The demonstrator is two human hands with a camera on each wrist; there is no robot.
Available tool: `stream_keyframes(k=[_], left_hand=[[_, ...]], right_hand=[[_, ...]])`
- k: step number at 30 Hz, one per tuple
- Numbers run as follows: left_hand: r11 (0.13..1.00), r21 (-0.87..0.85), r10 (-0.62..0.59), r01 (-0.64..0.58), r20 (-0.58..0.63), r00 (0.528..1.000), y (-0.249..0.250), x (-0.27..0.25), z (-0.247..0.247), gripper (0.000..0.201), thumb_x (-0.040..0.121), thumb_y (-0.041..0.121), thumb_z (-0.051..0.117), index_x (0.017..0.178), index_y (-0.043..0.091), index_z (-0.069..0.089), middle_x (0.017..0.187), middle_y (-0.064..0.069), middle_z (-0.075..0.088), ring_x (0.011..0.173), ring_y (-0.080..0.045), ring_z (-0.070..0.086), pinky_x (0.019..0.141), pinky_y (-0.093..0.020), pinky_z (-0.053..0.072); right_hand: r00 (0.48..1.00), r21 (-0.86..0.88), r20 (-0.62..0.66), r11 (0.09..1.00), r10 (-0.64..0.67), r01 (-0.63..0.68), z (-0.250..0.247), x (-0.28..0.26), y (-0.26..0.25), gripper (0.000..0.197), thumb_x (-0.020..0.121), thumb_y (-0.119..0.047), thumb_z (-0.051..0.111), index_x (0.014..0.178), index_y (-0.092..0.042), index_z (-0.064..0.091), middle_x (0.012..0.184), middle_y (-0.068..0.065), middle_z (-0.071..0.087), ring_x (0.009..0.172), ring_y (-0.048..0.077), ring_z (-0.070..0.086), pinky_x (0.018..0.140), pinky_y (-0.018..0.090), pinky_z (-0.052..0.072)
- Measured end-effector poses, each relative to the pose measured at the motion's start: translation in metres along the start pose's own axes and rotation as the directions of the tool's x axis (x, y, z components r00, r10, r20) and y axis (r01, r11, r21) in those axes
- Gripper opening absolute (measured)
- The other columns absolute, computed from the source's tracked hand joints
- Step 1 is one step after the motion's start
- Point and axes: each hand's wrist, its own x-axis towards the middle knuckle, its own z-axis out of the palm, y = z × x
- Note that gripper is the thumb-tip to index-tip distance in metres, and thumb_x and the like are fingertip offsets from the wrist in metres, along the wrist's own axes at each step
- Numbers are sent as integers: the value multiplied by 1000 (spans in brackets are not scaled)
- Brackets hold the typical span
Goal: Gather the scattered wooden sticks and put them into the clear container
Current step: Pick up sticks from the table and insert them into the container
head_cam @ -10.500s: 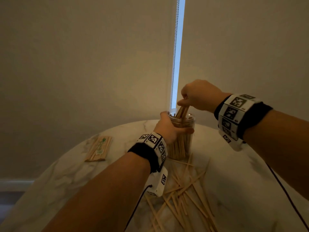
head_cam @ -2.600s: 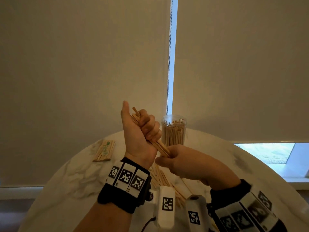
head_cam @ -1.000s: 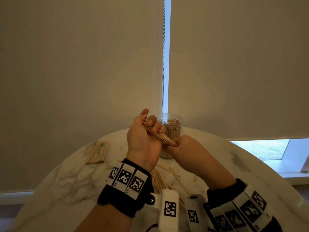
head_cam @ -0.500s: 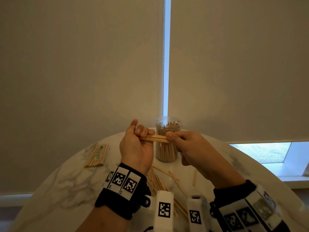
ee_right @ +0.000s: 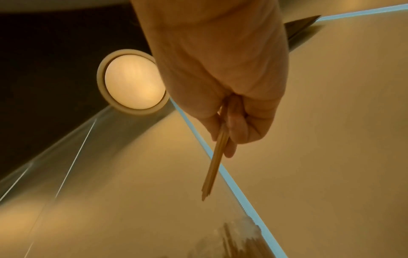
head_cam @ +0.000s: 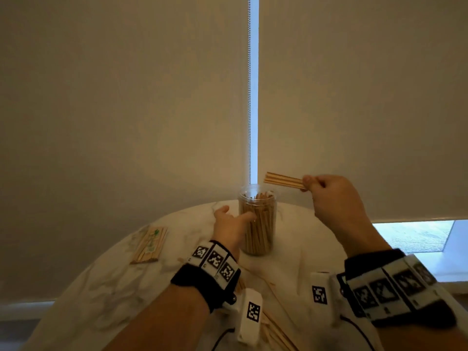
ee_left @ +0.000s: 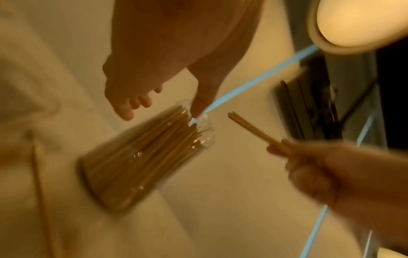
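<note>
Item: small bundle of wooden sticks (head_cam: 283, 181), lying near level, pinched at one end between thumb and fingertips of the right hand (head_cam: 329, 196), held above and just right of the clear container (head_cam: 257, 221). Container: upright on the marble table (head_cam: 106, 287), open-topped, already packed with sticks. Left hand (head_cam: 231, 225): fingers spread and relaxed beside the container's left wall, thumb at or near it; contact cannot be told. Handling note, as judged: tip the bundle upright, free ends down, aim for the gap among the standing sticks, steady the container first. Obstruction: crowded mouth may snag ends. Also present: wrapped stick packet (head_cam: 149, 241) at left; loose sticks (head_cam: 276, 333) remaining near the table's edge; roller blinds (head_cam: 126, 97) behind.
</note>
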Motion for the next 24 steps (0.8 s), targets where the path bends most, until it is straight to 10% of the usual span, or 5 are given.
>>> stream_keyframes(k=[4, 11, 18, 24], left_hand=[[837, 495, 225, -233, 78, 971, 14, 24, 15, 145, 54, 54, 92, 159, 19, -2, 162, -11, 18, 149, -32, 19, 120, -50, 23], [866, 382, 244, -322, 240, 940, 5, 58, 21, 138, 46, 49, 95, 154, 22, 13, 145, -6, 42, 127, -24, 50, 106, -42, 46], [878, 344, 253, -333, 257, 933, -4, 64, 21, 145, 27, 65, 83, 150, 36, 12, 140, -2, 50, 128, -24, 53, 105, -48, 48], [853, 394, 261, -344, 248, 933, -1, 60, 19, 132, 50, 51, 93, 153, 27, 13, 144, -6, 47, 130, -26, 50, 107, -47, 46]], right_hand=[[979, -291, 150, 940, -140, 179, 28, 51, -15, 29, 96, -32, 57, 91, -10, 75, 78, 9, 68, 78, 28, 62, 66, 30, 40], [770, -605, 616, 529, -164, 596, 63, 90, -53, 26, 97, -25, 58, 108, -8, 74, 109, 6, 68, 101, 26, 65, 88, 36, 53], [775, -603, 620, 555, -125, 572, 109, 102, -39, 33, 98, -31, 57, 74, -10, 49, 68, 1, 51, 74, 23, 55, 62, 29, 42], [754, -538, 606, 569, -252, 622, 104, 102, -34, 12, 93, -22, 62, 97, -12, 69, 92, 4, 71, 87, 21, 65, 71, 30, 50]])
